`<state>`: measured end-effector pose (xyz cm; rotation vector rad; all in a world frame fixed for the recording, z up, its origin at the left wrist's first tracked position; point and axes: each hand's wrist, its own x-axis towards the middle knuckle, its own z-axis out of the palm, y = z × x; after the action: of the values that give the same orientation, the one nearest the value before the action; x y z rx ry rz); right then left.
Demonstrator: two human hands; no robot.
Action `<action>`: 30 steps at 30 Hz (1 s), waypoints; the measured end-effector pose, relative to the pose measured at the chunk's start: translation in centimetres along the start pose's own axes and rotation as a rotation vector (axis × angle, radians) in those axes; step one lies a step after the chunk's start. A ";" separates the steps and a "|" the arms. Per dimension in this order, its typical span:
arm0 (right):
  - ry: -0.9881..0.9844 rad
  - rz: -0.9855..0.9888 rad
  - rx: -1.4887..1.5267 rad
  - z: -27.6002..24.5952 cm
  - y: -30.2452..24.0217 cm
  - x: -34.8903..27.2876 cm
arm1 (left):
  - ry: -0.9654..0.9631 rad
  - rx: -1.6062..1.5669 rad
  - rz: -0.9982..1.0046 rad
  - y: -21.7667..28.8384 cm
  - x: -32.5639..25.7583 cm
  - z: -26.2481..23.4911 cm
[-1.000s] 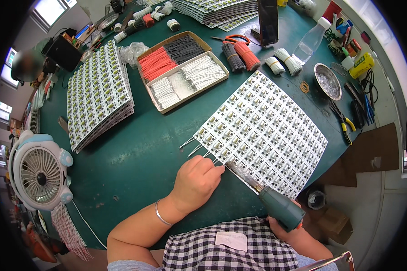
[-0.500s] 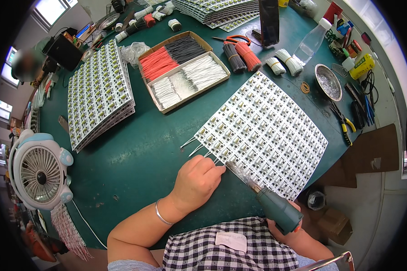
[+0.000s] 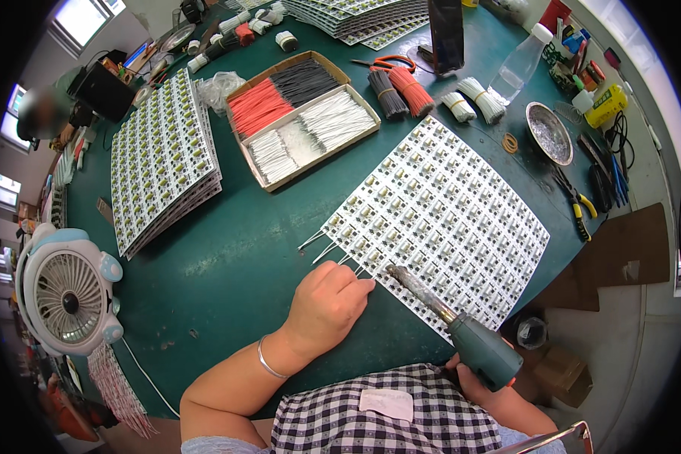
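A white panel of small circuit boards (image 3: 450,216) lies at an angle on the green table. Several short white wires (image 3: 311,240) stick out from its near-left edge. At that edge my left hand (image 3: 328,306) is closed, thumb and fingertips pinched on a white wire whose held end is mostly hidden. My right hand (image 3: 471,384) grips a soldering iron (image 3: 483,352) with a green handle and a long metal barrel. The iron's tip is over the panel, just right of my left fingertips; whether it touches, I cannot tell.
Beyond the panel sits a cardboard tray (image 3: 278,184) of red, black and white wires. Stacked panels (image 3: 163,159) lie left, above a small fan (image 3: 68,291). To the right are a metal bowl (image 3: 550,135), yellow-handled pliers (image 3: 579,208), a plastic bottle (image 3: 518,68) and bundled wires (image 3: 410,91).
The soldering iron's tip has shifted slightly right and away from my left fingertips, and its handle has moved right with my right hand. My left hand stays almost in place.
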<state>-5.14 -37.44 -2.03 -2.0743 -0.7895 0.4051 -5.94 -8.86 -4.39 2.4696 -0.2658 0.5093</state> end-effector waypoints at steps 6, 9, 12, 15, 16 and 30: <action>0.063 0.095 0.169 0.0 -0.7 0.3 | -0.010 0.011 -0.021 0.1 0.0 -0.1; 0.066 0.007 0.084 0.0 -0.4 0.2 | -0.014 0.023 -0.035 0.4 0.3 -0.2; 0.062 -0.014 0.047 0.2 -0.2 0.1 | -0.001 0.011 -0.037 0.3 0.2 -0.1; 0.055 -0.004 0.050 0.2 -0.2 0.1 | 0.006 -0.002 -0.025 0.4 0.2 -0.1; 0.053 0.004 0.063 0.3 -0.2 0.0 | 0.008 -0.009 -0.020 0.4 0.2 -0.1; 0.072 0.122 0.266 1.0 0.5 -1.2 | 0.011 -0.019 -0.033 0.4 0.3 0.0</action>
<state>-6.38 -37.89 -3.04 -1.8807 -0.5371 0.4727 -5.75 -9.18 -4.09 2.4477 -0.2245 0.5040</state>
